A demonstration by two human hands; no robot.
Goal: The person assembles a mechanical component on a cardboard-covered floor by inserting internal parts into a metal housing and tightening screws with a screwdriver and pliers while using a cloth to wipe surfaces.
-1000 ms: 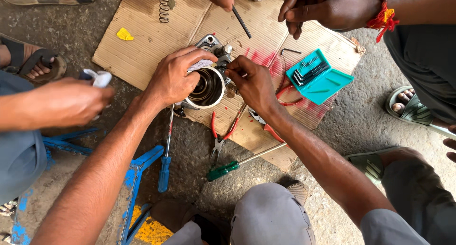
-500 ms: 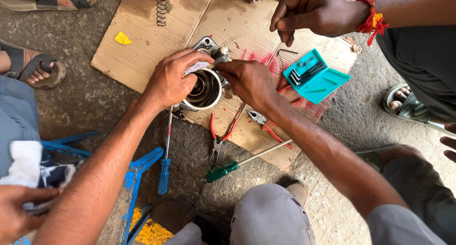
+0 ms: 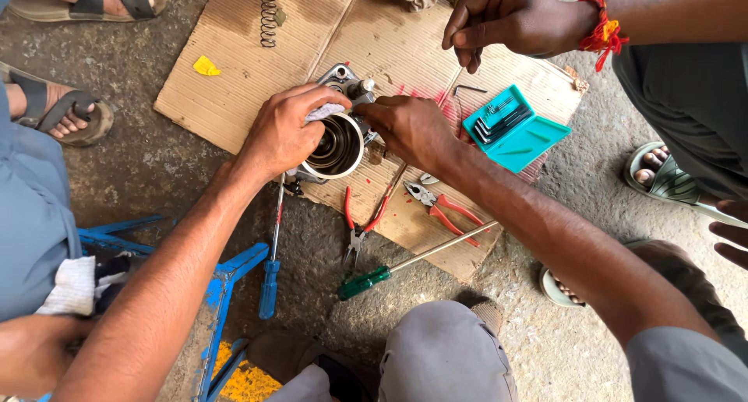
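Note:
A round metal housing (image 3: 336, 146) with an open bore stands on a sheet of cardboard (image 3: 234, 59). My left hand (image 3: 284, 133) grips its left rim with a small pale rag pinched under the fingers. My right hand (image 3: 409, 128) presses against the housing's right side, fingers closed on it. Two red-handled pliers (image 3: 360, 223) (image 3: 444, 207) lie just below the housing on the cardboard.
A teal case of hex keys (image 3: 510, 128) lies right of my hands. Another person's hand (image 3: 510, 16) hovers above it. A blue-handled screwdriver (image 3: 270, 269) and a green-handled one (image 3: 389, 271) lie on the concrete. A spring (image 3: 269, 18), sandalled feet and a blue frame (image 3: 222, 293) surround the spot.
The view has shifted closer. The person on the left has drawn their hand and white cloth down and back. The top person's hand has moved right. My hands stay on the housing.

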